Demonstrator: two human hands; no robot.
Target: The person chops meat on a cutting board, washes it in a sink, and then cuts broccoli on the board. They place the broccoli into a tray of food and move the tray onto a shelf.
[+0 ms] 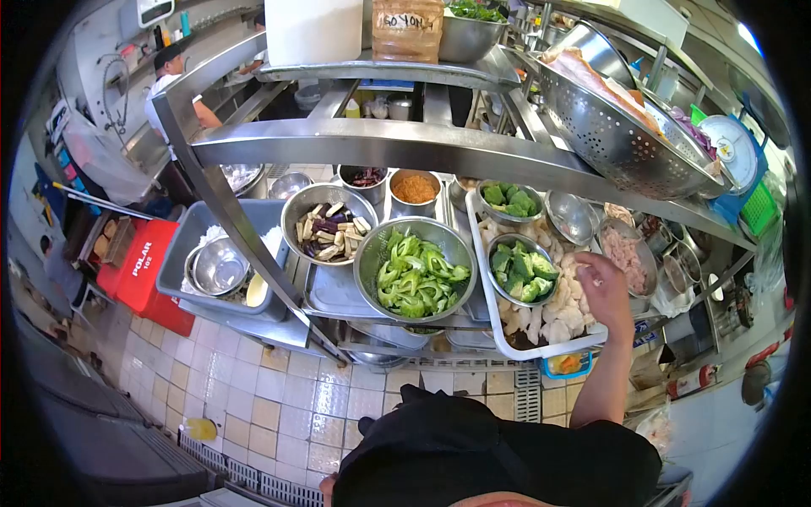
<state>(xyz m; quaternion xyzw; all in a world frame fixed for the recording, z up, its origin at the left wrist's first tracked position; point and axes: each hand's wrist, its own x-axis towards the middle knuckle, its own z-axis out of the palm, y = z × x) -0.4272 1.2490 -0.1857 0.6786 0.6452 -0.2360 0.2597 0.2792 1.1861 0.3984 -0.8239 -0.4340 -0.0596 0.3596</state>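
My right hand (605, 289) reaches over the right side of a white tray (507, 345), fingers loosely bent and nothing visible in them. Its fingertips are right at the pale, lumpy food pieces (562, 317) that fill the tray. A metal bowl of cut green vegetable (525, 272) rests among those pieces, left of the hand. Behind it stands a second bowl of green pieces (512, 199). At the bottom edge shows only a small part of my left hand (327, 485), low beside my black clothing, its fingers hidden.
Left of the tray are bowls of sliced green vegetable (418, 275) and cut eggplant (328, 230). A steel shelf bar (405, 142) crosses above, with a tilted colander (608, 127) at right. A grey tub (182, 237) and red cooler (148, 275) stand left. A person (173, 89) is beyond.
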